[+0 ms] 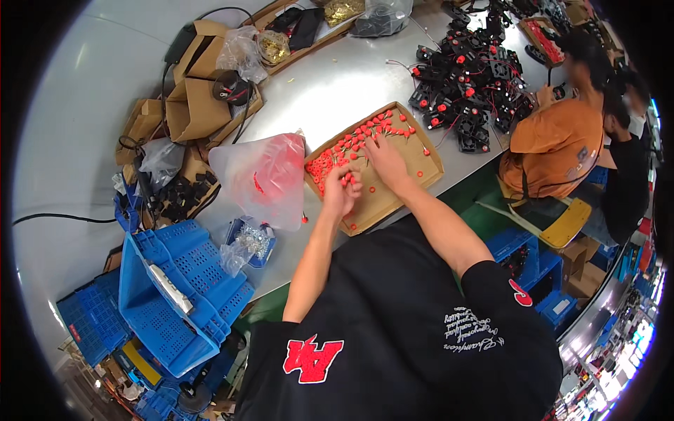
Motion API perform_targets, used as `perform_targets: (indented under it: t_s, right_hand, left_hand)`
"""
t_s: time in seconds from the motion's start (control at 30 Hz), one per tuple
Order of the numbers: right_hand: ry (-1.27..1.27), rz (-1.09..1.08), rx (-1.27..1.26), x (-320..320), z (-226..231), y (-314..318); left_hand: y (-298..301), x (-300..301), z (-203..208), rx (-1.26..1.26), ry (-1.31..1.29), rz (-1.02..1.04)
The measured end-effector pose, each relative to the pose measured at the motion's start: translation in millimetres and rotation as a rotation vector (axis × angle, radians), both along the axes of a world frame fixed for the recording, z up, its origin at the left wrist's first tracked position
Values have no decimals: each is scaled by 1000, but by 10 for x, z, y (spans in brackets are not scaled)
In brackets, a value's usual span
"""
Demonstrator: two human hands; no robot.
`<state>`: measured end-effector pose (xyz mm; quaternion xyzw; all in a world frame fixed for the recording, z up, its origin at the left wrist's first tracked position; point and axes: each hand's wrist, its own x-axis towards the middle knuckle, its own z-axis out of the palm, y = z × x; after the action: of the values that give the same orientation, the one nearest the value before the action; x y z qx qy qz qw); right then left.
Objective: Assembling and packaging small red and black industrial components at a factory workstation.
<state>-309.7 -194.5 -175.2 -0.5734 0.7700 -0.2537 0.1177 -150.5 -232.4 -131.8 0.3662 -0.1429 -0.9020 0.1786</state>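
Observation:
A shallow cardboard tray [393, 200] lies in front of me. Loose small red caps [321, 163] crowd its left side, and several red caps with thin metal stems [386, 126] lie along the far side. My left hand [342, 191] is over the tray's left part, palm partly turned up, its fingers curled around several red caps. Farther in, my right hand [385, 160] reaches down among the stemmed caps with its fingertips close together. What those fingertips pinch, if anything, is too small to make out.
Left of the tray lies a clear plastic bag [260, 182] with red parts. Beyond it are opened cardboard boxes [196, 109], blue crates [179, 295] and a small blue bin [250, 242] of metal hardware. Black wired assemblies [467, 84] are heaped at far right, near a person in orange [558, 147].

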Motion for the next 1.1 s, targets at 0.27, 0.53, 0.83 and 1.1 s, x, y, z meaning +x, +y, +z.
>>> perform_targets:
  t_s: [0.27,0.53,0.83,1.1]
  right_hand:
    - [-102,134,3,-305,25,164]
    - [-2038,-454,-44,-467,103,427]
    - [-1533,-375,126,-154,245,286]
    - [101,69,22,117,-33,34]
  left_hand:
    - [40,-233,-396,-2086,-1210,-539]
    - [-61,-242,-400,-1768,-1331,-804]
    - [4,170,-150,-23,-9,-161]
    - [144,84,-311,-171,-263,-18]
